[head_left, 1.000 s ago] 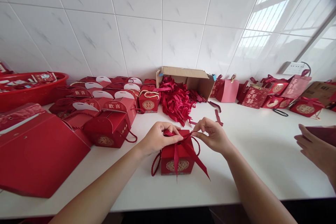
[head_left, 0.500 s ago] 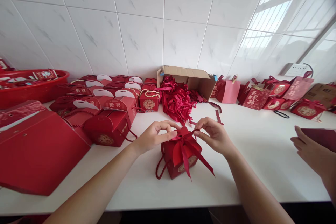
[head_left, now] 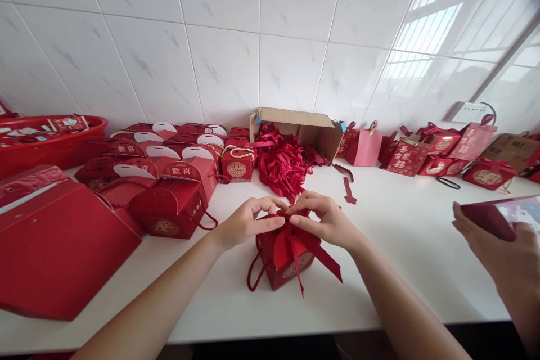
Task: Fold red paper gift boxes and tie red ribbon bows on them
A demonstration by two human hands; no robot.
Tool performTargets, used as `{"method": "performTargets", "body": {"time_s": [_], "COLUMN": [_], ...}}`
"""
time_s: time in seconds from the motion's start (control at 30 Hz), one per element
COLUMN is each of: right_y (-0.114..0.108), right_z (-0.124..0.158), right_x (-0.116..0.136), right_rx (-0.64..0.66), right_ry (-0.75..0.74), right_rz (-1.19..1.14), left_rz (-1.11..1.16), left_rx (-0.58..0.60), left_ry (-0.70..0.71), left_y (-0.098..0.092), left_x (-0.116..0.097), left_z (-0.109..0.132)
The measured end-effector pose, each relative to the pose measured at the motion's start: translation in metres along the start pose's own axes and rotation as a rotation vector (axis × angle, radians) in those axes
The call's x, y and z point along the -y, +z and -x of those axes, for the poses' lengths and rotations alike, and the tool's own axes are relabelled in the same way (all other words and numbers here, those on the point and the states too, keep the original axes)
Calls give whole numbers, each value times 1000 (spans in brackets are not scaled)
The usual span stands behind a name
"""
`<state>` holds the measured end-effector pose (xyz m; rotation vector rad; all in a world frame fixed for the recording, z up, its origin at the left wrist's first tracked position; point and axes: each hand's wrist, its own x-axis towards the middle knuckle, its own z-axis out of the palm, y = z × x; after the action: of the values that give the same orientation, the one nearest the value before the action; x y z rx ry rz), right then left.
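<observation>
A small red gift box (head_left: 276, 263) with a gold round emblem stands in front of me on the white table. A dark red ribbon (head_left: 327, 263) is tied in a bow at its top, two tails hanging down the front. My left hand (head_left: 253, 222) pinches the bow from the left, thumb and fingertips on the ribbon. From the right, my right hand (head_left: 323, 218) has its thumb and fingers closed on the bow's knot, close against the left fingertips. Both hands partly hide the loops. A red cord handle (head_left: 253, 273) hangs at the box's left side.
Several red gift boxes (head_left: 166, 208) and a large red bag (head_left: 54, 247) stand at left, by a red basin (head_left: 90, 129). Behind lie a ribbon heap (head_left: 280, 166) and a cardboard box (head_left: 295, 117). At right, another person's hand (head_left: 493, 253) holds a box.
My right hand has moved left from the right loop to the bow's middle, beside my left hand. The other person's hands and box have come further into view.
</observation>
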<state>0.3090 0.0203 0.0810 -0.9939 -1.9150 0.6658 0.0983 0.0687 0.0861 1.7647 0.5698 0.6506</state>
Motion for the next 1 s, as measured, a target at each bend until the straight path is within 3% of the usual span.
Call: {"method": "performTargets", "body": {"time_s": [0.13, 0.3, 0.57, 0.73, 0.9, 1.0], "right_y": [-1, -3, -4, -5, -5, -5], "right_z": [-7, -9, -8, -8, -8, -8], "right_x": [6, 8, 8, 8, 9, 8], "right_rx": [93, 159, 182, 187, 185, 164], "right_ry": [1, 49, 49, 35, 7, 10], "right_rz": [72, 52, 74, 107, 139, 107], "left_rz": [-39, -263, -571, -688, -706, -569], "left_rx": [11, -33, -139, -161, -165, -163], "left_ry": [5, 67, 262, 289, 253, 208], "left_y": [-1, 0, -1, -4, -5, -1], "left_x": [-5, -10, -10, -9, -6, -4], "left_z": [-1, -3, -7, -6, -5, -3]}}
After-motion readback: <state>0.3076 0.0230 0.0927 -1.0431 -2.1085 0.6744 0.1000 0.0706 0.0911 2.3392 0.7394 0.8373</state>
